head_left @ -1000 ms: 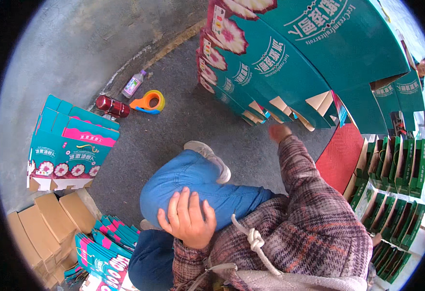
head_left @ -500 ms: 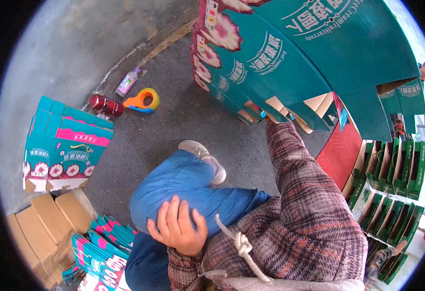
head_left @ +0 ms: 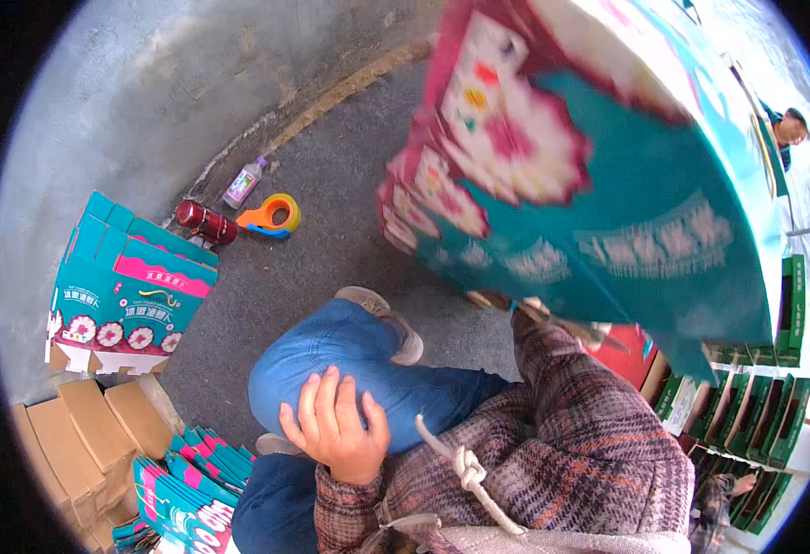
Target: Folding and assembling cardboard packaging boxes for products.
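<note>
My left hand (head_left: 336, 420) lies on my bent knee in blue jeans (head_left: 317, 342), fingers stretched out and nothing in them. On the right, large teal cardboard cartons (head_left: 645, 222) with pink-and-white flower-like slices stand up in front of me, the nearest one tilted and smeared by motion. My right arm, in a plaid sleeve (head_left: 562, 388), reaches to their lower edge, among brown cardboard flaps. The cartons cover my right hand, so its fingers do not show.
By the wall (head_left: 146, 111) lie an orange-and-yellow tape dispenser (head_left: 280, 215), a red flask (head_left: 205, 222) and a bottle (head_left: 244, 182). Left are a teal carton (head_left: 132, 286), brown boxes (head_left: 86, 429) and folded teal cartons (head_left: 179, 499). Green boxes (head_left: 747, 415) and another person (head_left: 786, 129) are right.
The nearest teal carton has tilted and swung down toward me, so its slice pattern shows larger. My right forearm is still at its lower edge; my left hand has stayed on the knee.
</note>
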Demonstrator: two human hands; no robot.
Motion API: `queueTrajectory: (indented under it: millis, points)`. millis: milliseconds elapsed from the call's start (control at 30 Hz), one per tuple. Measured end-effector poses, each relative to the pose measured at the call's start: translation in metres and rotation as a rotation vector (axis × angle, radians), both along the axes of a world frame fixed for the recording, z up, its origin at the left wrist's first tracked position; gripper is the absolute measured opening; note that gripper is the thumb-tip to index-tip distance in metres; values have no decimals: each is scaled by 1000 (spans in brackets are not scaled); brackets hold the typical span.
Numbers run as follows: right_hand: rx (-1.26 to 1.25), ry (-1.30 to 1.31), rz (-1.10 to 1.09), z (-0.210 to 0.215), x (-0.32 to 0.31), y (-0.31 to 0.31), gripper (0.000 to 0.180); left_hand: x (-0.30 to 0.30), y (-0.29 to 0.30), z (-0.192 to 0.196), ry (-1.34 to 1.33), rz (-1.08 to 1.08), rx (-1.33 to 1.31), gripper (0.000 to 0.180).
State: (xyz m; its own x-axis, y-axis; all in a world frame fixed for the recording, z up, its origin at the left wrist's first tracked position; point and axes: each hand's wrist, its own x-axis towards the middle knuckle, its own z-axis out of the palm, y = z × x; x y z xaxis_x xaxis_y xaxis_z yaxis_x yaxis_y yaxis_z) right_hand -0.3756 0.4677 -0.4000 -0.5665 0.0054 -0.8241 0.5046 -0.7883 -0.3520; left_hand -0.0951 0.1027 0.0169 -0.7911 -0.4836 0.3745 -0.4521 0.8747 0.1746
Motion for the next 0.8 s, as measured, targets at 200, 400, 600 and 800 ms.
queueTrajectory:
  millis: [200, 400, 600, 800]
  points:
    - [-12, -154, -51, 7, 83, 55, 34, 8, 13, 1, 52, -13, 13, 19]
    - [-32, -119, -123, 16, 65, 116, 34, 3, 28, 3, 71, -22, -43, 17]
    - [-32, -47, -163, 29, -14, 159, 34, 7, 28, -2, 53, 29, -128, 17]
    - [33, -25, -170, 27, -55, 207, 34, 4, 27, -11, 41, 55, -173, 16]
